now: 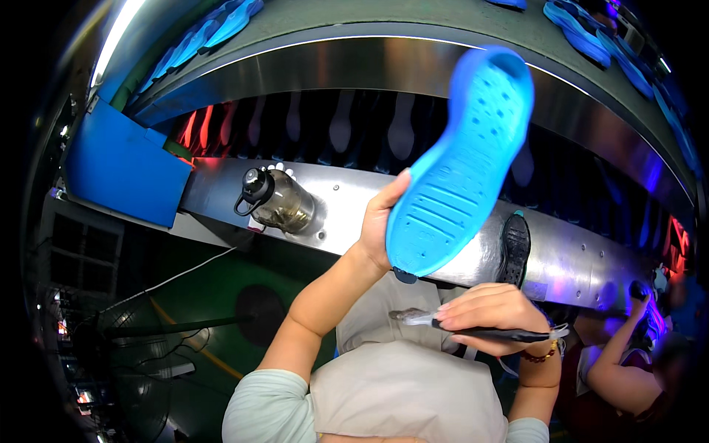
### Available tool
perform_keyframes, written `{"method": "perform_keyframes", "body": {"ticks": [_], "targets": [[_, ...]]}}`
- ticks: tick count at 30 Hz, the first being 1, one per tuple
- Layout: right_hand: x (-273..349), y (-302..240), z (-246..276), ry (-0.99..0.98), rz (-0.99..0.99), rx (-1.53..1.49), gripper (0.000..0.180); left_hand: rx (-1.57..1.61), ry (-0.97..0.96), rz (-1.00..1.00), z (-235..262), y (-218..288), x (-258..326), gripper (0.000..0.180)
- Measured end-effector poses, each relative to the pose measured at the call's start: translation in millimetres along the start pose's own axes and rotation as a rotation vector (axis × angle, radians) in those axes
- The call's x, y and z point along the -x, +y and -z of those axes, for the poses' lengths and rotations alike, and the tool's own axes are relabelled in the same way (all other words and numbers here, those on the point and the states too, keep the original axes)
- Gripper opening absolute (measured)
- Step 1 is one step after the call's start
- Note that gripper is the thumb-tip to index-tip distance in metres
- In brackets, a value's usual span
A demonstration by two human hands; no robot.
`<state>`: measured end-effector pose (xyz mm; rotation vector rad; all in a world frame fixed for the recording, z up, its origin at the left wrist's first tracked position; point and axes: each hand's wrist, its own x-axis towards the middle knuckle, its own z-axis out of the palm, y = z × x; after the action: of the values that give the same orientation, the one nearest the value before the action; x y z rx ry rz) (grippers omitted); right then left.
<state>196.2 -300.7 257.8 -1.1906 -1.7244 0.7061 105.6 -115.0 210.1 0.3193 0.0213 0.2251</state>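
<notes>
A bright blue shoe sole [461, 173] stands tilted up in my left hand [378, 225]. My fingers and thumb grip its left edge near the lower end, and its ridged, hole-dotted face is turned toward me. A small dark tab pokes out below that end. Lower down, over my lap, my right hand [493, 314] is closed around the black handle of a brush [502, 334]. Its clear neck and brownish tip point left, apart from the sole. A thin clear tube trails from the handle's rear end by my wrist.
A metal ledge [343, 196] runs across, bearing a dark translucent bottle [288, 205] and a black sole [515, 247]. Beyond it, a green conveyor [354, 16] carries blue soles [580, 33]; more soles hang in shadow beneath. A blue box [122, 162] stands left, a co-worker [628, 380] right.
</notes>
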Motion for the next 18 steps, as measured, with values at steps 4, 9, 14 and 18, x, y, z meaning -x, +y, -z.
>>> {"method": "perform_keyframes", "body": {"ticks": [4, 9, 14, 18], "targets": [[5.7, 4.7, 25.1, 0.061, -0.080, 0.276, 0.017, -0.131, -0.024, 0.306, -2.2, -2.6, -4.2, 0.050], [2.3, -11.9, 36.2, -0.340, -0.224, 0.359, 0.020, -0.475, 0.081, 0.567, -10.9, 1.0, 2.7, 0.054], [16.5, 6.5, 37.6, -0.267, -0.219, 0.258, 0.020, -0.749, 0.086, 0.696, -20.9, 0.2, 1.9, 0.052], [16.2, -9.8, 54.8, -0.270, -0.262, 0.236, 0.021, -0.719, 0.145, 0.667, -16.5, 9.7, 12.4, 0.053]]}}
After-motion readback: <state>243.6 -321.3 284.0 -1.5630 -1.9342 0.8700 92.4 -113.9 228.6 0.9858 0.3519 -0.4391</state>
